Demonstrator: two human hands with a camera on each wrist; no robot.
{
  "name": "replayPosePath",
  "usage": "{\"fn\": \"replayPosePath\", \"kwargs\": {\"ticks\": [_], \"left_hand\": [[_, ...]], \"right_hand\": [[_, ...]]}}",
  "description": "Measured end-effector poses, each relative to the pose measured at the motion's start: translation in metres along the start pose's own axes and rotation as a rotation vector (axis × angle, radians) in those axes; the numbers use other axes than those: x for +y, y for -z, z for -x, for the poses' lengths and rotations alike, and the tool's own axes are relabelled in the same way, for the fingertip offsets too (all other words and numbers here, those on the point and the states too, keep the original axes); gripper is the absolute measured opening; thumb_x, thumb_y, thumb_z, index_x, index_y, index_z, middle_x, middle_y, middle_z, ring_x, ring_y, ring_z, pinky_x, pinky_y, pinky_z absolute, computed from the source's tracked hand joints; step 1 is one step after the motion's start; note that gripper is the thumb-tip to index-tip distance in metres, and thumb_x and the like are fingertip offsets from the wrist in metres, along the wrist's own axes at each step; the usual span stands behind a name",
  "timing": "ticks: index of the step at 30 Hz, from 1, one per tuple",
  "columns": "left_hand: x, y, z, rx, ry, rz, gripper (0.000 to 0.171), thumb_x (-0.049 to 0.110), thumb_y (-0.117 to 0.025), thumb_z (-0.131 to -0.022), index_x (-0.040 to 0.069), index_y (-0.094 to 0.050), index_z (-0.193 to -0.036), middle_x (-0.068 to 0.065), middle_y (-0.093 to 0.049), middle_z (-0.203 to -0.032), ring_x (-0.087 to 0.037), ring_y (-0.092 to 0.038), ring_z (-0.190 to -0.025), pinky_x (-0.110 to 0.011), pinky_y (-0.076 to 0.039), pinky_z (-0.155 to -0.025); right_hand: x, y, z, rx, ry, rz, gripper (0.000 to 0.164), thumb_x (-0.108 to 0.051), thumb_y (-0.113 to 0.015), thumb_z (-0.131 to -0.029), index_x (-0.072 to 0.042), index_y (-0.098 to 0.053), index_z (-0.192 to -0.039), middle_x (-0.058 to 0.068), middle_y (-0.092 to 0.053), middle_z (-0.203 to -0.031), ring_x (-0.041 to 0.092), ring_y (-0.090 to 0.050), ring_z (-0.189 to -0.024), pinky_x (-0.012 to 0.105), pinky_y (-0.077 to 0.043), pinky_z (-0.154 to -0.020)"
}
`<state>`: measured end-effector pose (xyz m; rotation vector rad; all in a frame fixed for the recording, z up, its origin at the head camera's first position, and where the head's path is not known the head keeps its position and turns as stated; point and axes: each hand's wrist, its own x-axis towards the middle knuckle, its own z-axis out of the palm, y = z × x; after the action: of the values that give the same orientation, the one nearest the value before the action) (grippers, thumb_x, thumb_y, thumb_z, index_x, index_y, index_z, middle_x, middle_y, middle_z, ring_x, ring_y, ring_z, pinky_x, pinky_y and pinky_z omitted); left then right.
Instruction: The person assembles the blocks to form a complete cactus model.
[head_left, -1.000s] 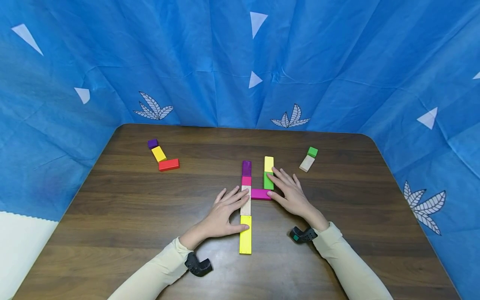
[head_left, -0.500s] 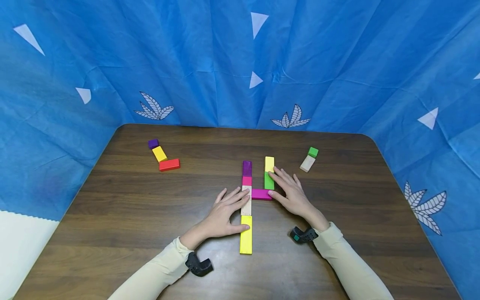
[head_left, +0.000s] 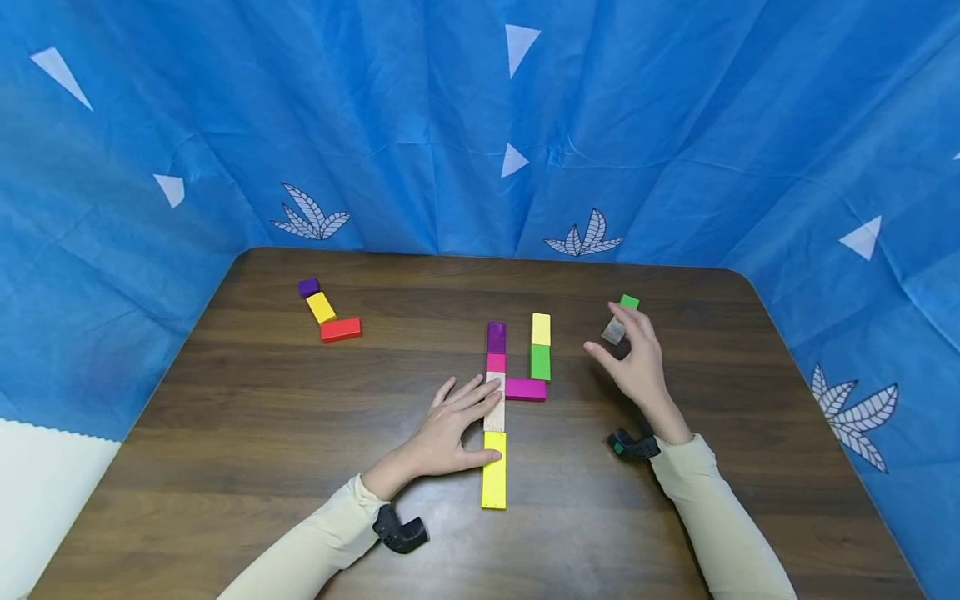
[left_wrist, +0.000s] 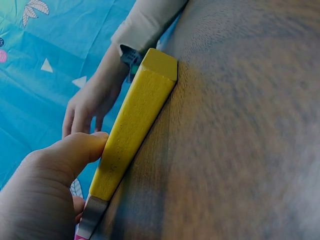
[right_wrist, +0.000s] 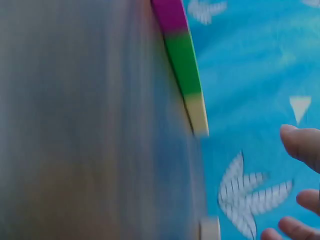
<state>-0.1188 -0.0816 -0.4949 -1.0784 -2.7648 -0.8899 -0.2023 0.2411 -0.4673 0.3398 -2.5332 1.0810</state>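
Note:
My left hand (head_left: 446, 437) rests with spread fingers on a column of blocks. Its fingertips touch the pale wooden block (head_left: 495, 415), and its thumb lies on the long yellow block (head_left: 494, 483). Above these in the column are a pink block (head_left: 496, 362) and a purple block (head_left: 497, 337). A magenta block (head_left: 527, 390) juts right from the column; a green block (head_left: 541, 363) and a light yellow block (head_left: 542, 328) stand in line above its right end. My right hand (head_left: 637, 362) hovers, fingers parted, by a second pale block (head_left: 612, 332), partly covering it.
Touching that pale block is a small green block (head_left: 629, 301). At the far left lie a red block (head_left: 341, 330), a yellow block (head_left: 321, 307) and a small purple block (head_left: 308, 287). A blue patterned cloth (head_left: 420, 125) hangs behind the brown table (head_left: 262, 433).
My right hand has left the green and magenta blocks and moved right and away from me, to the pale block at the right. My left hand has stayed in place.

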Motion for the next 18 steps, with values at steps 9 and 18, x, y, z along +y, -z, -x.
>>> {"fn": "replayPosePath", "kwargs": {"ticks": [9,18], "left_hand": [[-0.001,0.000,0.000,-0.006,0.000,0.003,0.085,0.053,-0.069,-0.080,0.010,-0.043,-0.148,-0.002,-0.036,-0.158,-0.029,-0.029,-0.148,-0.064,-0.015,-0.116],[-0.001,0.000,0.000,-0.004,0.000,0.010,0.085,0.052,-0.070,-0.080,0.011,-0.042,-0.149,-0.001,-0.035,-0.159,-0.029,-0.028,-0.148,-0.064,-0.015,-0.116]], "right_hand": [[0.030,0.025,-0.019,-0.105,-0.332,0.014,0.088,-0.022,-0.079,-0.081,-0.004,-0.029,-0.152,0.029,-0.035,-0.143,0.044,-0.045,-0.123,0.059,-0.043,-0.096],[0.038,0.026,-0.024,-0.217,-0.464,-0.066,0.083,-0.020,-0.076,-0.084,0.002,-0.030,-0.148,0.028,-0.038,-0.139,0.043,-0.043,-0.124,0.054,-0.042,-0.095]]}}
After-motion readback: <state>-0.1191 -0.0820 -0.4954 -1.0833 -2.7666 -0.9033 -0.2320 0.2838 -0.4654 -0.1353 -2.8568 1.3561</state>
